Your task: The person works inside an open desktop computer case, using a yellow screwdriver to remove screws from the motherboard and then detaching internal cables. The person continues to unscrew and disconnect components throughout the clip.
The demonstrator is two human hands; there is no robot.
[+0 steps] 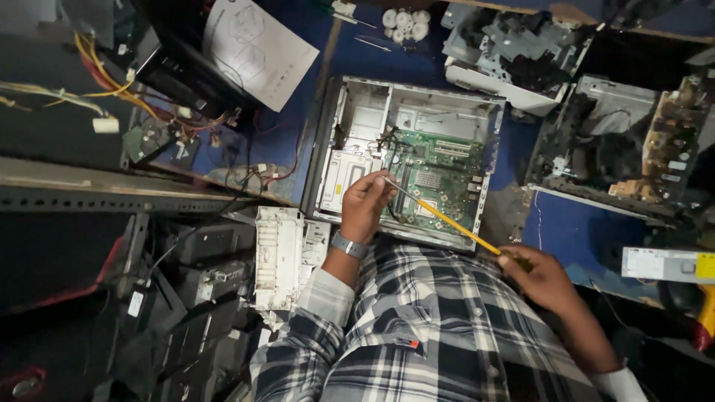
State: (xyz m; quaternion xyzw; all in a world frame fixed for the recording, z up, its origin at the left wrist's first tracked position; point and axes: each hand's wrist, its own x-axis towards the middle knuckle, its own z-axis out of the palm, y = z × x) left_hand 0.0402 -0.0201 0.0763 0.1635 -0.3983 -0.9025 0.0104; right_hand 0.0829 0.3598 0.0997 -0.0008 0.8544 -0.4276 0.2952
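Note:
An open desktop computer case (350, 112) lies on a blue surface with a green motherboard (436, 171) inside it. My right hand (542, 277) grips the handle end of a long yellow screwdriver (447, 219) at the lower right. Its shaft runs up and left across the board. My left hand (365, 202), with a grey watch on the wrist, pinches the shaft near its tip, over the left side of the motherboard. A plaid shirt covers my chest and arms at the bottom.
A dismantled grey machine (514, 52) and another opened unit (633, 149) lie at the right. A paper sheet (257, 48), loose wires (112, 93) and a small circuit board sit at the left. A white plastic panel (279, 257) lies near my left elbow. Small white gears (406, 22) lie at the top.

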